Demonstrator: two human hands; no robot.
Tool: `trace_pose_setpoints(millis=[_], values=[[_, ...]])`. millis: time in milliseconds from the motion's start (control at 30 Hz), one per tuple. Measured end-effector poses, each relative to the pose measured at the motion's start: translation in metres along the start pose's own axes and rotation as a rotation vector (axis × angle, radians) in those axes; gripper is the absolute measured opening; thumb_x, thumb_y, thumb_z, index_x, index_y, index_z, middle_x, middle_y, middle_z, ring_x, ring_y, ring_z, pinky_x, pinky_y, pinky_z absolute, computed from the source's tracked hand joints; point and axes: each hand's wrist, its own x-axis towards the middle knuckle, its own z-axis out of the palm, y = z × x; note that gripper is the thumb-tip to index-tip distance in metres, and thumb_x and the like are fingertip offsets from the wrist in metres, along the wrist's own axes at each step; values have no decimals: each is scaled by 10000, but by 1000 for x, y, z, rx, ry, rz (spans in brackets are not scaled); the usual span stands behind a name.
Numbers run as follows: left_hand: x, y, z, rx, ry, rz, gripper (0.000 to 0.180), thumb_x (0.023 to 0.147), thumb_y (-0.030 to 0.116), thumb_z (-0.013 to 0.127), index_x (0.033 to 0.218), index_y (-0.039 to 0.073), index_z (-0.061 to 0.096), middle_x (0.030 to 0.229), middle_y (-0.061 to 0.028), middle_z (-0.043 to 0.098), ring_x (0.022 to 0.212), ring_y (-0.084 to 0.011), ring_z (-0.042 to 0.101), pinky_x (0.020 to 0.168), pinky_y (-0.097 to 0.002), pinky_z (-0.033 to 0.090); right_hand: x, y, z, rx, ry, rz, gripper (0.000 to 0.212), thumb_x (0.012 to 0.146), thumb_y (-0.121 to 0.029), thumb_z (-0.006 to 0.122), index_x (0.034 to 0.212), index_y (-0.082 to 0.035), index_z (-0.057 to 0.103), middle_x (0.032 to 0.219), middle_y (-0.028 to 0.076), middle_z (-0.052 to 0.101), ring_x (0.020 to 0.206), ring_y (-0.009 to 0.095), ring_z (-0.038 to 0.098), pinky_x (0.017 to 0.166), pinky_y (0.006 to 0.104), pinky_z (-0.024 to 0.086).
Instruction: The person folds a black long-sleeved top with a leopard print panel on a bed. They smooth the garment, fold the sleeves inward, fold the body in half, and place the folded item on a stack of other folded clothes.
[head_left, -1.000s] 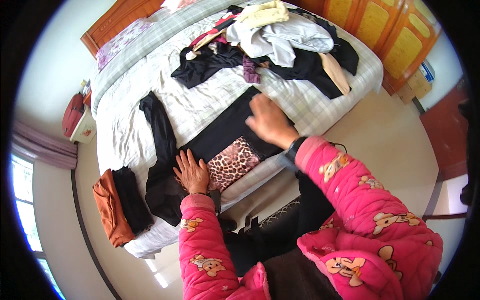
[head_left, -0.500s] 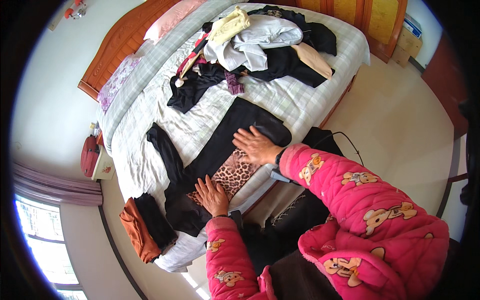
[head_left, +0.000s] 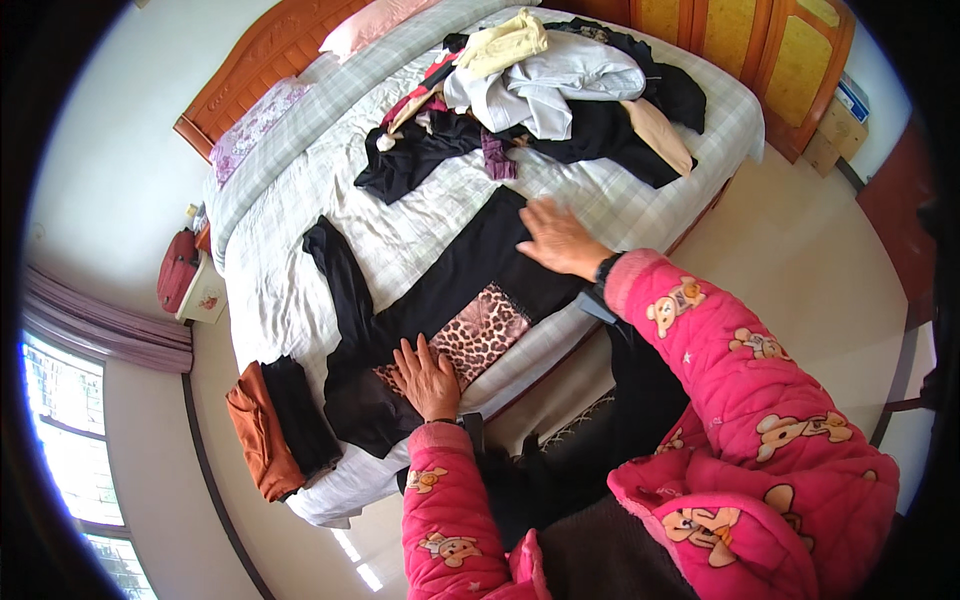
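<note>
A black long-sleeved garment [head_left: 440,277] lies spread on the near side of the bed, with one sleeve [head_left: 340,262] stretched out to the left. Leopard-print cloth [head_left: 488,327] shows on its near part. My left hand [head_left: 430,382] rests flat on the near edge of the leopard-print cloth, fingers apart and holding nothing. Over the garment's right end is my right hand [head_left: 563,238], slightly blurred, its fingers stretched out and empty. Whether it touches the cloth I cannot tell.
A heap of mixed clothes [head_left: 560,85] covers the far part of the bed [head_left: 275,280]. Folded orange [head_left: 262,432] and black garments [head_left: 303,420] sit at the bed's near left corner. Dark cloth with fringe [head_left: 570,440] hangs by my lap.
My right hand has moved right and away from me, off the leopard-print cloth. The garment's right end, folded over before, now lies flatter. My left hand stays on the cloth.
</note>
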Motion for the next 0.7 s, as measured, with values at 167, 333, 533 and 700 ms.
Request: trace_pose_setpoints(millis=[167, 333, 533, 700], values=[[2, 0, -1, -37, -48, -36, 559, 903, 315, 532, 1429, 154, 431, 1520, -152, 335, 1418, -368, 267, 1139, -541, 203, 30, -99, 47, 33, -187, -481, 703, 898, -501, 532, 1374, 9, 447, 1471, 159, 395, 1401, 305, 285, 1101, 509, 249], [2, -1, -1, -10, -38, -20, 543, 911, 315, 514, 1426, 159, 436, 1523, -139, 335, 1419, -355, 269, 1139, -530, 204, 44, -96, 71, 13, -272, -500, 765, 918, -575, 453, 1427, -7, 395, 1538, 141, 315, 1455, 282, 209, 1153, 542, 154], [3, -2, 0, -20, -9, -5, 544, 896, 314, 525, 1412, 157, 453, 1511, -147, 353, 1413, -357, 281, 1140, -530, 199, 61, 3, 40, -101, -256, -191, 724, 934, -542, 449, 1442, -31, 380, 1542, 133, 304, 1459, 266, 203, 1147, 564, 140], [3, -1, 1, -23, 21, -10, 548, 888, 318, 534, 1407, 161, 458, 1512, -143, 354, 1413, -352, 285, 1140, -535, 198, 78, 60, 30, 25, 154, 369, 291, 840, -298, 568, 926, -33, 652, 977, 183, 683, 881, 383, 649, 787, 481, 516]])
